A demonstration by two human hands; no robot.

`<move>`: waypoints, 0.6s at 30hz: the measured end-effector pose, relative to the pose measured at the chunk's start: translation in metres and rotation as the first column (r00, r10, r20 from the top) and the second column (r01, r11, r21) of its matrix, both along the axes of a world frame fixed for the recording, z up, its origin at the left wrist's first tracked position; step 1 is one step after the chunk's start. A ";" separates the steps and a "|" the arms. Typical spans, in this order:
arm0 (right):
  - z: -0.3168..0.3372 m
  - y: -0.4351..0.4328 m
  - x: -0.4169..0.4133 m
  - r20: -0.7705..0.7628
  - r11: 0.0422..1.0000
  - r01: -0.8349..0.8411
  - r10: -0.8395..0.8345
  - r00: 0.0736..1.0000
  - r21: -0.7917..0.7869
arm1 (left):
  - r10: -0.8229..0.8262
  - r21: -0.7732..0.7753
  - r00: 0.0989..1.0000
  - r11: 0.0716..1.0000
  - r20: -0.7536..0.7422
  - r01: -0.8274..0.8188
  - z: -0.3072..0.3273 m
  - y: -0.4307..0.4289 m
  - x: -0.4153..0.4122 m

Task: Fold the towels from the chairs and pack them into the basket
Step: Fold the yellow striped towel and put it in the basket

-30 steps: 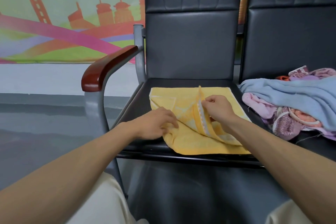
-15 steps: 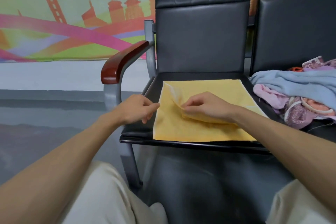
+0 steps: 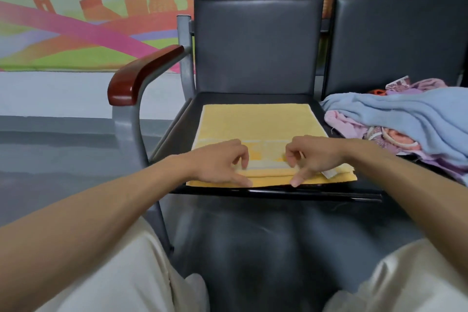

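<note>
A yellow towel (image 3: 255,121) lies folded flat on the black seat of the left chair (image 3: 255,45), its layered edge toward me. My left hand (image 3: 217,162) rests on the near left part of that edge, fingers curled on top and thumb against the front, pinching the upper layer. My right hand (image 3: 314,157) pinches the near right part the same way. A white label sticks out beside my right hand. On the right chair lies a heap of towels (image 3: 405,119), light blue on top with pink and purple ones below. No basket is in view.
A red-brown wooden armrest (image 3: 141,73) on a grey metal frame stands left of the seat. A colourful mural covers the wall behind. Grey floor stretches to the left. My knees in light trousers are at the bottom of the view.
The towel's raised flap has been brought over and laid flat, giving a neat rectangle. Both hands moved down to the near edge, the left one from beside the towel onto it.
</note>
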State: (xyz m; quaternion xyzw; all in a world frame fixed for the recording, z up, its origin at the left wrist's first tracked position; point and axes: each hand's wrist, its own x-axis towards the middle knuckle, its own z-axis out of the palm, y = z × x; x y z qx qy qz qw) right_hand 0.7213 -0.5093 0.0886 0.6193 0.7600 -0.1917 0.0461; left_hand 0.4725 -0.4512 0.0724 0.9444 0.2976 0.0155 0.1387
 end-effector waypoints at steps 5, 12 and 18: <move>-0.017 -0.023 0.024 0.261 0.999 0.043 -0.039 0.965 -0.008 | -0.091 0.131 0.970 0.984 -0.227 0.123 -0.009 -0.005 0.030; -0.028 -0.044 0.043 0.005 0.981 0.070 -0.072 0.997 0.182 | -0.095 0.122 0.969 0.985 -0.229 0.126 -0.010 0.004 0.022; -0.019 -0.042 0.056 -0.023 0.934 0.103 -0.102 0.995 0.341 | -0.074 0.149 0.989 0.984 -0.128 0.093 -0.006 0.010 0.016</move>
